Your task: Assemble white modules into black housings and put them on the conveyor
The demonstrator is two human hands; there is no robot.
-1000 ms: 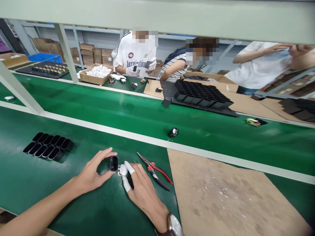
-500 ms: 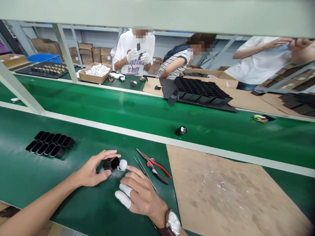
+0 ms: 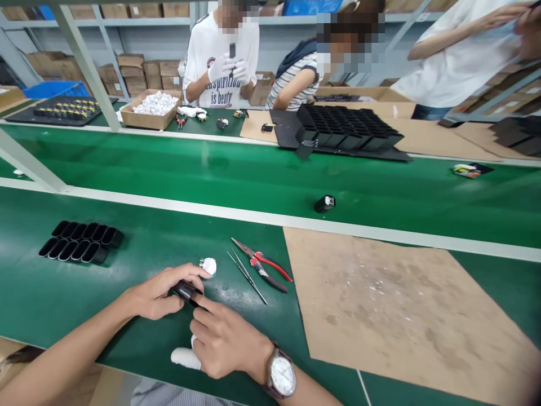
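Observation:
My left hand [image 3: 163, 290] is closed around a small black plastic case [image 3: 186, 290], which lies tilted just above the green bench. At the near end of the case, the index finger of my right hand [image 3: 230, 335] presses at its opening; how far it reaches inside is hidden. The other right fingers are curled, and a white finger cot [image 3: 185, 358] sticks out to the left. Just beyond my left fingertips sits a round white piece on a small green circuit board [image 3: 208, 267]. Steel tweezers [image 3: 249, 280] and red-handled long-nose pliers [image 3: 262, 265] lie to the right.
Two rows of black cases [image 3: 78, 242] stand at the left. A stained cardboard sheet [image 3: 406, 299] covers the right side. Behind a white rail, one black case [image 3: 325, 203] stands on the green conveyor [image 3: 253, 180]. Across it, three people work near a box of white pieces [image 3: 154, 106].
The black case has turned in my left hand and come nearer. My right index finger has moved from the white piece to the case. The view has tilted down.

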